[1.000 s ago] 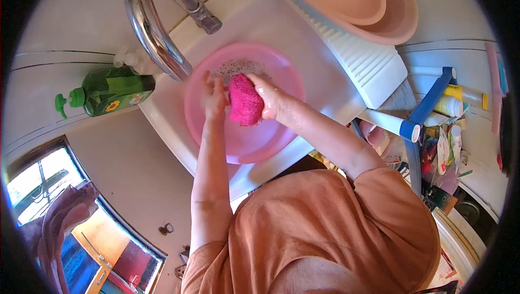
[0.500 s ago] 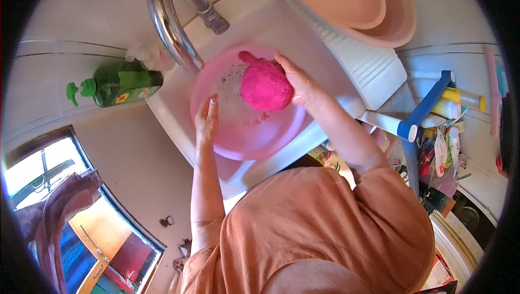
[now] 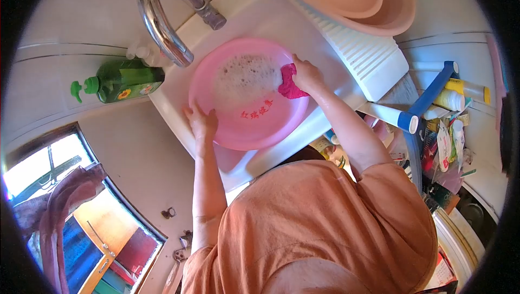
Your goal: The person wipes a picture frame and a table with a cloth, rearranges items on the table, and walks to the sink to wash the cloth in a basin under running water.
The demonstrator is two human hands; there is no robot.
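A round pink basin (image 3: pixel 254 131) stands in the white sink (image 3: pixel 330 85), with foamy water and red lettering inside. My right hand (image 3: pixel 307 76) is at the basin's right rim, closed on a bright pink cloth (image 3: pixel 289 84) that lies bunched against the inner wall. At the left rim is my left hand (image 3: pixel 202 121), its thumb and fingers apart on either side of the edge, with no cloth in it. The fingers on the outer side are partly hidden.
A chrome faucet (image 3: pixel 158 26) arches over the sink's upper left. Left of it lies a green pump bottle (image 3: pixel 127 81). Peach basins (image 3: pixel 398 15) rest on the ribbed washboard (image 3: pixel 368 63). A blue and white rack (image 3: pixel 431 96) stands at the right.
The pink cloth has moved from over the basin's middle to its right rim with my right hand, and looks more bunched. My left hand has come down onto the left rim.
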